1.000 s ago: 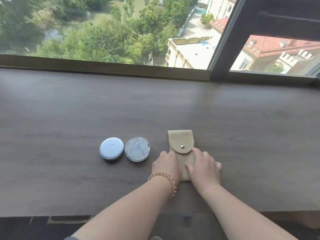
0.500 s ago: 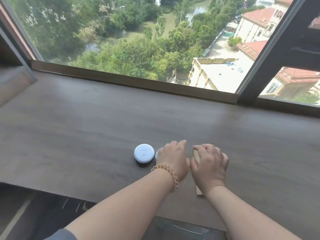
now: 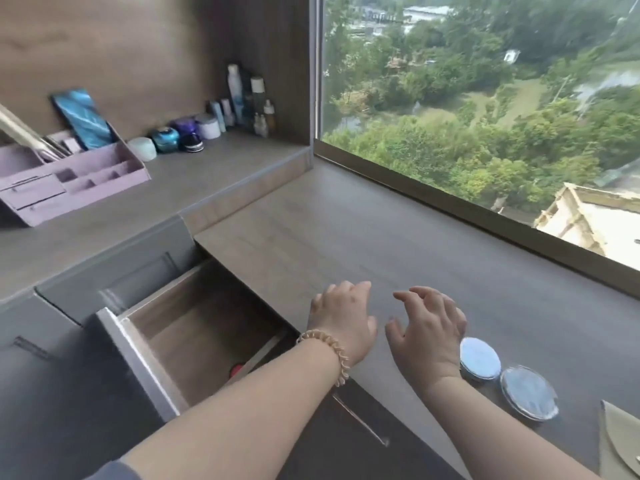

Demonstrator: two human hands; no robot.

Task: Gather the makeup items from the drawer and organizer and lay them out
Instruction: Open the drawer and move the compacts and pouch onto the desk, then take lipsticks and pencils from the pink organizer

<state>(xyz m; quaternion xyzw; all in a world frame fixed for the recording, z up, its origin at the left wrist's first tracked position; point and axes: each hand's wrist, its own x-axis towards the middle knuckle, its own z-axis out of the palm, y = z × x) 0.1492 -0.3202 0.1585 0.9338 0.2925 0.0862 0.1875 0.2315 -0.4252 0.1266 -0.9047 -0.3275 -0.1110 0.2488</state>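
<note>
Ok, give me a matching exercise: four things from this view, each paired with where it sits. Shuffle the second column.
Things:
1. organizer
2. drawer
3. pouch
4. left hand

Places:
A. bottom right corner, on the counter
B. pulled open, below the counter's left end
C. on the raised shelf at left
D. over the counter edge, empty, a coil band on its wrist

Pairs: 1-C, 2-B, 3-A, 4-D

Matt wood-grain countertop [image 3: 381, 237], glossy compacts [image 3: 479, 358]
</note>
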